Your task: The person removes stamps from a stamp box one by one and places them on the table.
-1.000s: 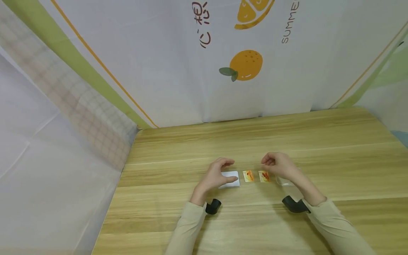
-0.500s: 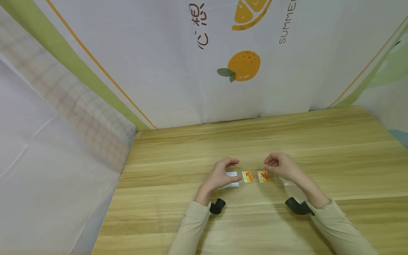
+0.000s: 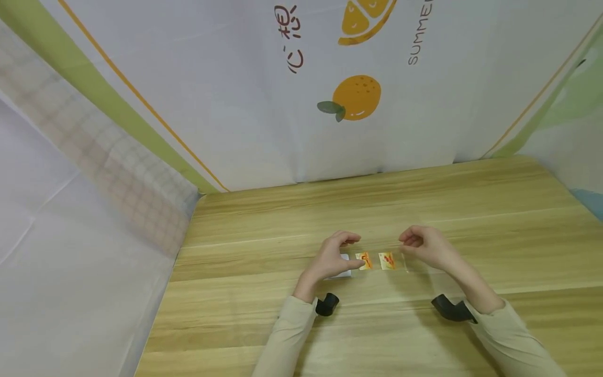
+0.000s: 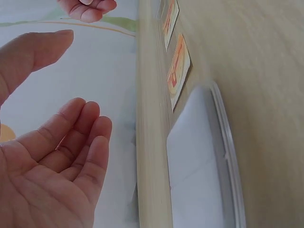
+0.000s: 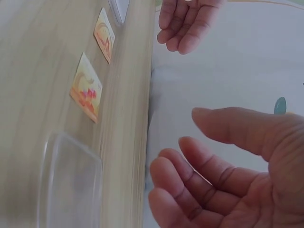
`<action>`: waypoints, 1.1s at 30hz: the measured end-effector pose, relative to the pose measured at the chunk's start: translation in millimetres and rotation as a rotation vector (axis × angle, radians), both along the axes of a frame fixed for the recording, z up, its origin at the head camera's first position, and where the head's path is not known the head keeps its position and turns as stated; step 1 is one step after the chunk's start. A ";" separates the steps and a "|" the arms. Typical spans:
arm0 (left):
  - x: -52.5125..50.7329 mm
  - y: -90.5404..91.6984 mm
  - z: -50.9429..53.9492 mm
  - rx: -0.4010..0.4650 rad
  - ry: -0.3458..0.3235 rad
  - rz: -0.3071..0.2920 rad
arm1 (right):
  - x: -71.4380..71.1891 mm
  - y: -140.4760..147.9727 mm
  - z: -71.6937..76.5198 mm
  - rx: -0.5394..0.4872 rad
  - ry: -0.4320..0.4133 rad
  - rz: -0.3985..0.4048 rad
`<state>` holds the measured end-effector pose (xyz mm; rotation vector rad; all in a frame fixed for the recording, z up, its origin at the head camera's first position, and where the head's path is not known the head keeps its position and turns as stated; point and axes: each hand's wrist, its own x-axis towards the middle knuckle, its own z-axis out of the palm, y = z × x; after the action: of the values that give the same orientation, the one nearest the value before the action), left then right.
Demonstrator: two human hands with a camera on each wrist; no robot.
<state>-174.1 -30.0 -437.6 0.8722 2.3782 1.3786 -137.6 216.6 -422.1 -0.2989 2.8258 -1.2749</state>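
Observation:
My left hand [image 3: 328, 257] hovers over the white flat box [image 3: 345, 273], thumb and fingers apart with nothing between them. In the left wrist view this box [image 4: 197, 166] has a clear rim along its side. Two small orange-and-yellow picture cards, the left card [image 3: 363, 256] and the right card [image 3: 387, 261], lie side by side on the table; the left thumb partly covers the left one. My right hand [image 3: 431, 248] hangs over the clear plastic case [image 5: 73, 185], mostly hiding it in the head view. Its fingers bend loosely and hold nothing.
Pale wood table [image 3: 264, 220] lies under everything. A white cloth [image 3: 226, 104] printed with oranges and lettering hangs behind it. Black curved pieces, one at the left wrist [image 3: 327, 304] and one at the right wrist [image 3: 452, 309], stick out by the sleeves.
Both hands have drifted a little to the right above the table, and the left thumb now overlaps the left card in the head view. The head view has shifted slightly. The cards appear unmoved.

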 end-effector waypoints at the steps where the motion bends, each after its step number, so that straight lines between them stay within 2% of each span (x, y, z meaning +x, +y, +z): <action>1: 0.2 0.6 -0.1 0.001 0.003 -0.003 | 0.9 1.1 0.3 -0.003 -0.001 -0.001; 8: 1.2 6.3 -1.4 -0.002 0.039 -0.021 | 5.9 8.3 1.5 -0.005 0.010 0.007; 14: 2.0 13.9 -0.9 -0.006 0.036 -0.033 | 10.8 16.3 1.9 0.006 0.005 -0.013; 23: 1.1 31.3 -1.1 -0.014 0.031 -0.064 | 15.6 26.7 -1.0 0.011 0.021 -0.019; 33: 0.0 53.3 0.5 -0.052 0.080 -0.100 | 19.9 35.9 -3.8 -0.008 0.025 -0.019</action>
<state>-174.1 23.3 -437.1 1.0347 2.3819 1.2610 -117.7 252.5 -425.9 -0.2911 2.8512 -1.2956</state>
